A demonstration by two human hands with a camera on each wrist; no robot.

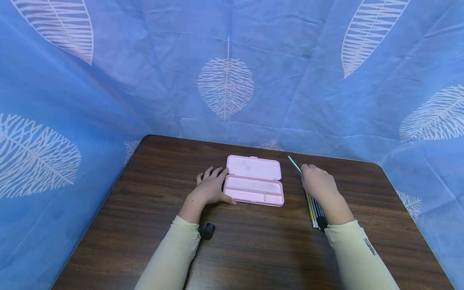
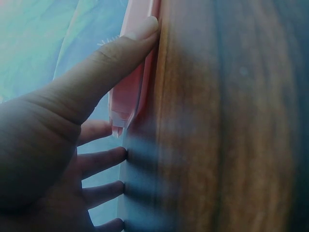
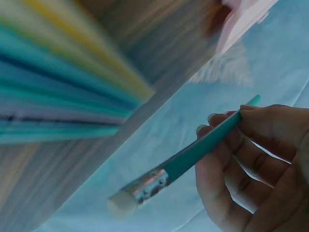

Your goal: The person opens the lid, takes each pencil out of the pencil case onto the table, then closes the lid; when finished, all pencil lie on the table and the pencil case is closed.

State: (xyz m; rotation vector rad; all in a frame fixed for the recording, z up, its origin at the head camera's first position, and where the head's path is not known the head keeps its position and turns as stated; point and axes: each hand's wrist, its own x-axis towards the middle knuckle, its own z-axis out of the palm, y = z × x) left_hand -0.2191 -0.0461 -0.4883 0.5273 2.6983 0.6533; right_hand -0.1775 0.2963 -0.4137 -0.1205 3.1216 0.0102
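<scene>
A pink pencil case [image 1: 254, 190] lies with its lid [image 1: 253, 167] folded back on the table. At its left end is my left hand [image 1: 212, 189], fingers spread and fairly straight. The left wrist view shows the thumb [image 2: 116, 55] pressed along the front side of the case. My right hand [image 1: 319, 182] pinches a green pencil [image 3: 193, 152] between thumb and fingertips, lifted off the table. That pencil has a metal band and a white eraser [image 3: 122, 204]. Below the right hand lies a row of several pencils [image 1: 312, 211], yellow and blue-green, partly hidden by the hand and wrist.
The case's tray has a long compartment at the back and two smaller ones in front. A dark wood table [image 1: 253, 249] carries everything. Blue cloth [image 1: 290, 80] with white leaf prints hangs behind and at both sides. A black wrist device [image 1: 207, 231] sits under the left wrist.
</scene>
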